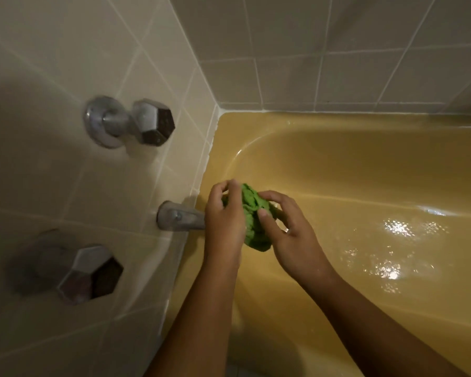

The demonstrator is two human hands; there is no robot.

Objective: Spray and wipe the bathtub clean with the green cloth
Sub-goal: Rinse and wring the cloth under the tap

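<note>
The person is holding the green cloth (252, 213) in a bunched-up lump between both hands, up in the air over the end of the yellow bathtub (365, 164). The left hand (223, 219) is gripping the left side of the lump, with its fingers curling over the far end. The right hand (294, 235) is gripping the right side, with its thumb pressing into the middle of the cloth. The lump is longer than it is wide, and its long way is running from the fingertips back toward the wrists. Both hands are touching it, so neither one is nearer. The metal spout (178, 216) is sticking out of the tiled wall (52, 63) just to the left of the left hand, and that hand is hiding its tip. Two tap handles are sitting further left on the wall, one (150, 122) beyond the hands and one (93, 273) closer to the person. The wet, shiny tub floor is lying below and to the right of the right hand, so I think the cloth is going to go down and rightward to wipe. No spray bottle is showing.
</note>
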